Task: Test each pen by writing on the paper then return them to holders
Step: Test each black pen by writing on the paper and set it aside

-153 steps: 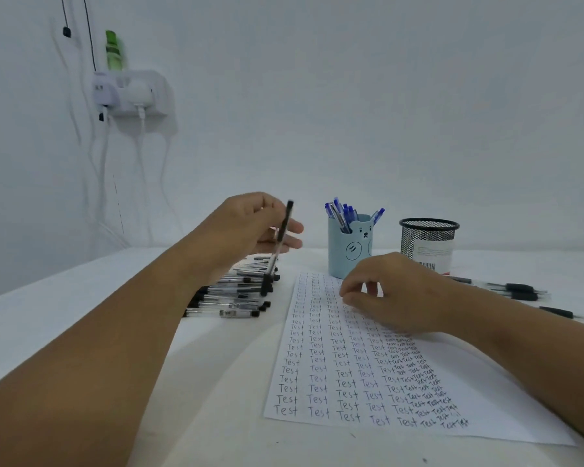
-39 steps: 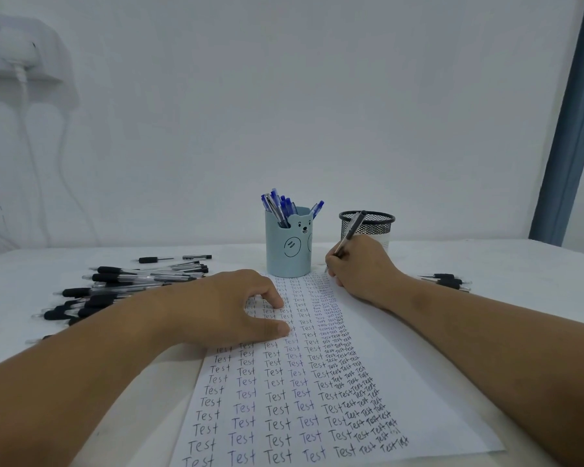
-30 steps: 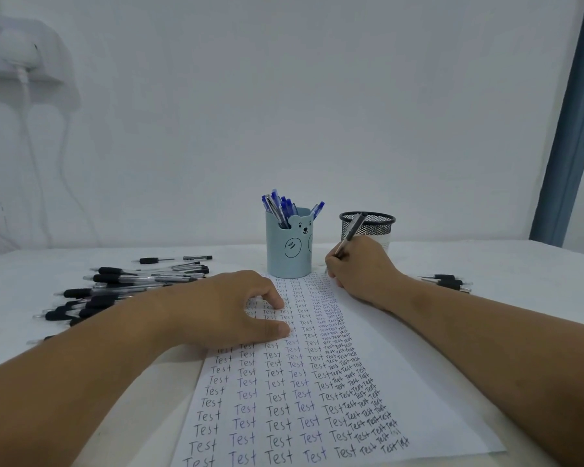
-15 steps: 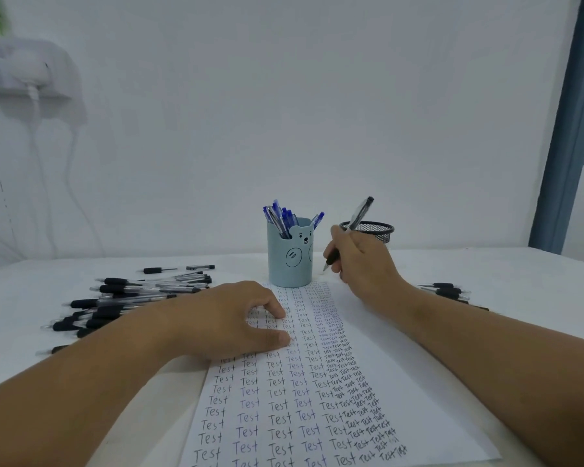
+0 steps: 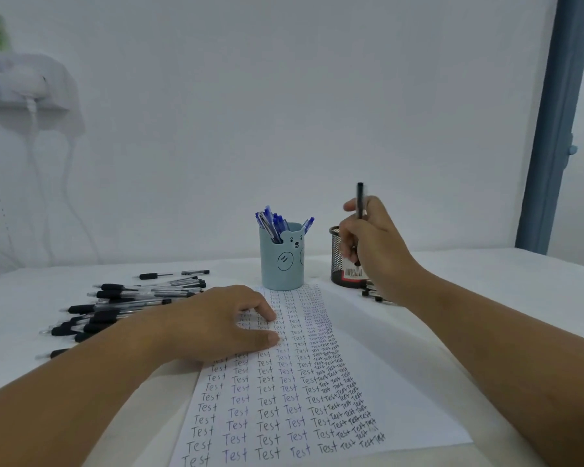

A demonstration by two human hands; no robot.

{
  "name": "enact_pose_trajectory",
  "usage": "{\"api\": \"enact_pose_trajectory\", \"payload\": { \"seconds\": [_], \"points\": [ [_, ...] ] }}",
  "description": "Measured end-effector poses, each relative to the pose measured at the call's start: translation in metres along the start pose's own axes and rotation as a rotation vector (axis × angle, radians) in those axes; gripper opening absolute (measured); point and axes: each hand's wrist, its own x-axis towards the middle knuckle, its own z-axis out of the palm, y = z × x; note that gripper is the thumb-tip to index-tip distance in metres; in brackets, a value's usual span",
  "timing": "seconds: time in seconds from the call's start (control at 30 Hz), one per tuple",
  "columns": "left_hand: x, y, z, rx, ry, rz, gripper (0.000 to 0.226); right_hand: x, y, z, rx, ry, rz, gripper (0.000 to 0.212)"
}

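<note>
Gripping a black pen (image 5: 360, 203) nearly upright, the right hand (image 5: 371, 244) hovers above the rim of the black mesh holder (image 5: 337, 261), fingers curled round the barrel with the tip pointing down toward the opening. The left hand (image 5: 223, 323) lies on the paper (image 5: 402, 399), fingers relaxed and pressing the sheet to the counter (image 5: 520, 281); it holds nothing.

Just left of the mesh holder stands the blue bear-faced holder (image 5: 282, 264), which carries a bunch of blue pens (image 5: 273, 225). The sheet is crowded with columns of the word "Test", in black and some in blue ink, with the right-hand columns squeezed tight, so many pens look already tried. Whether the mesh holder has pens inside cannot be told. A few dark pens (image 5: 373, 294) lie on the counter beside its base, partly hidden by the right wrist. A large heap of black pens (image 5: 125, 308) lies to the left of the left hand, so by my reading a good share of the work remains.

Half a second ago the right hand held this pen slanted beside the top of the sheet, in front of the two holders; now it has lifted and swung right, over the mesh holder, with the pen turned upright. The left hand has stayed on the paper.
</note>
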Motion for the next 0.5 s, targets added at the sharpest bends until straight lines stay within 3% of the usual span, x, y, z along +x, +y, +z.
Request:
{"api": "enact_pose_trajectory", "payload": {
  "seconds": [0.03,0.2,0.3,0.43,0.5],
  "points": [
    [0.000,-0.001,0.000,-0.003,0.004,0.000,0.038,0.000,0.002,0.000,-0.033,-0.028,0.017,0.010],
    [-0.003,-0.001,0.002,-0.024,0.021,-0.010,0.036,-0.005,0.007,0.003,-0.189,-0.106,-0.019,0.028],
    [-0.004,0.001,0.002,-0.030,0.030,-0.016,0.033,-0.005,0.004,0.000,-0.263,-0.131,-0.022,0.028],
    [-0.004,0.001,0.003,-0.048,0.036,-0.019,0.032,0.005,-0.006,-0.019,-0.781,-0.270,-0.127,0.021],
    [-0.003,0.000,0.003,-0.056,0.040,-0.023,0.031,0.008,-0.012,-0.035,-0.913,-0.356,-0.091,0.017]
  ]
}}
